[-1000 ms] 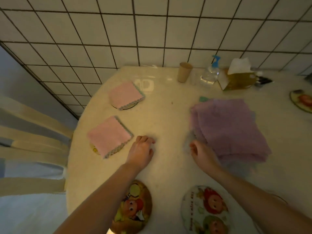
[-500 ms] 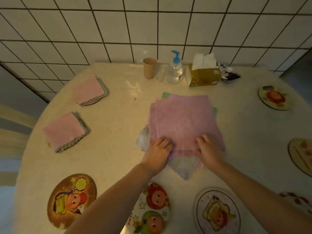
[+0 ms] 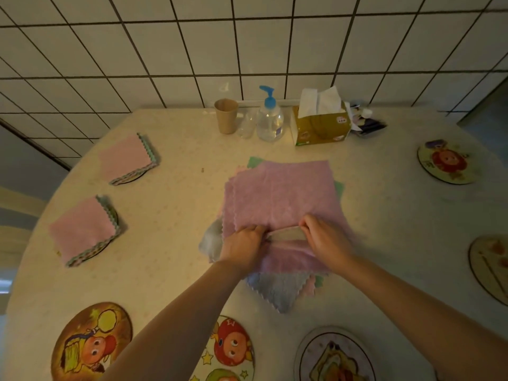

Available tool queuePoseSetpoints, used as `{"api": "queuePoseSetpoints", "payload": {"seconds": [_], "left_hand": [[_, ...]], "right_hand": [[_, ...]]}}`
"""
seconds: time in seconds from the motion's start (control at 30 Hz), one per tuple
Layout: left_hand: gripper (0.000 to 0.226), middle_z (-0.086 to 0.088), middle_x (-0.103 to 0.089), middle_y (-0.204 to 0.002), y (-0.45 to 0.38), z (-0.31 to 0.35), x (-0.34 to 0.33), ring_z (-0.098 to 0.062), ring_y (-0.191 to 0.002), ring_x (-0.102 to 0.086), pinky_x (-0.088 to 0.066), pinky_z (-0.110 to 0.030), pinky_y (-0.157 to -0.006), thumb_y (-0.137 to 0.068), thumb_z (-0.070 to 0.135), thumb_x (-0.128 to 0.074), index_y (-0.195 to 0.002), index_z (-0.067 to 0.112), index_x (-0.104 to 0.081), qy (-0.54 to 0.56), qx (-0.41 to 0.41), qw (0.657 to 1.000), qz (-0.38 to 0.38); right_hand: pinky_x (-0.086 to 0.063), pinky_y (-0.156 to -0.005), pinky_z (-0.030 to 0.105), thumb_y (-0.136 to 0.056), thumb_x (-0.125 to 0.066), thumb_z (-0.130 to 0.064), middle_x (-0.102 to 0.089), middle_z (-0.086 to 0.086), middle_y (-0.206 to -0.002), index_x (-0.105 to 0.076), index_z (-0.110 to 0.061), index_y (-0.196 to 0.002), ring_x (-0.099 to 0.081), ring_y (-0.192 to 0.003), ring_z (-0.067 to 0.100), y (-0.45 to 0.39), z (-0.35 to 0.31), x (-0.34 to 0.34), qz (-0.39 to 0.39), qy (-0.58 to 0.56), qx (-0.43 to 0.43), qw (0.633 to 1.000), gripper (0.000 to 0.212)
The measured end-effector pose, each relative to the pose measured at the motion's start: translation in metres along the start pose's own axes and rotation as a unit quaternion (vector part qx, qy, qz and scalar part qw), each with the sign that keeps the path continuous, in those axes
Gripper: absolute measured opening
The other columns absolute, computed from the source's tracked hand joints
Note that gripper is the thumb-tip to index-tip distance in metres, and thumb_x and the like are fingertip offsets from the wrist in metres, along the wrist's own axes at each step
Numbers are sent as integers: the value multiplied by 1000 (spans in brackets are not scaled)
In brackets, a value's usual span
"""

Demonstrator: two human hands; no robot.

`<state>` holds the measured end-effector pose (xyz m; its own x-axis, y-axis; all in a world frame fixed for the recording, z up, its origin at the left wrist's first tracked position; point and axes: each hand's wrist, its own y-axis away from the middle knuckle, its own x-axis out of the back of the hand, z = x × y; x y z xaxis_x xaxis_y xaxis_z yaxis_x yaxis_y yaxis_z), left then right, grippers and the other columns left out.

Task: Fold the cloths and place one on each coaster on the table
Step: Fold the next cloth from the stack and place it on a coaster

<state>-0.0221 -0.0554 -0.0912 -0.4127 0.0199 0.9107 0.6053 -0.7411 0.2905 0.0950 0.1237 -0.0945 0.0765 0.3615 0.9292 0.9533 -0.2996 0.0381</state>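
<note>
Both hands work at the near edge of a stack of unfolded cloths (image 3: 283, 193) lying on the round worktop (image 3: 178, 215). The left hand (image 3: 242, 244) and the right hand (image 3: 327, 240) each have their fingers curled, pinching the near hem of the top pink cloth (image 3: 286, 188); between the two hands the lifted hem shows its paler underside as a narrow strip (image 3: 286, 233). Beneath the hands, a blue cloth (image 3: 277, 287) sticks out of the stack toward the person, with pink and green corners showing just to the right of it. A green corner also shows at the far edge of the stack.

Well to the left of the left hand, two folded pink cloths rest one on each coaster: the nearer folded cloth (image 3: 82, 229) and the farther folded cloth (image 3: 126, 158), each covering most of the coaster beneath it.

Uncovered coasters lie near the person's forearms: one (image 3: 90, 342) to the left of the left forearm, one (image 3: 231, 350) between the forearms, one (image 3: 335, 356) beneath the right forearm. Two more lie well to the right of the right hand (image 3: 445, 162) (image 3: 489, 265).

Beyond the hands, against the tiled wall, stand a paper cup (image 3: 226, 115), a pump bottle (image 3: 270, 116) and a tissue box (image 3: 320, 123).
</note>
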Motion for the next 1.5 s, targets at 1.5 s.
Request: {"api": "queuePoseSetpoints", "payload": {"seconds": [1.5], "left_hand": [[19, 11, -66, -98, 424, -243, -26, -5, -90, -58, -40, -3, -75, -87, 14, -59, -101, 21, -71, 224, 135, 964, 39]], "right_hand": [[-39, -58, 21, -97, -46, -36, -50, -15, -72, -50, -25, -77, -50, -65, 4, 178, -281, -94, -261, 27, 147, 954, 23]]}}
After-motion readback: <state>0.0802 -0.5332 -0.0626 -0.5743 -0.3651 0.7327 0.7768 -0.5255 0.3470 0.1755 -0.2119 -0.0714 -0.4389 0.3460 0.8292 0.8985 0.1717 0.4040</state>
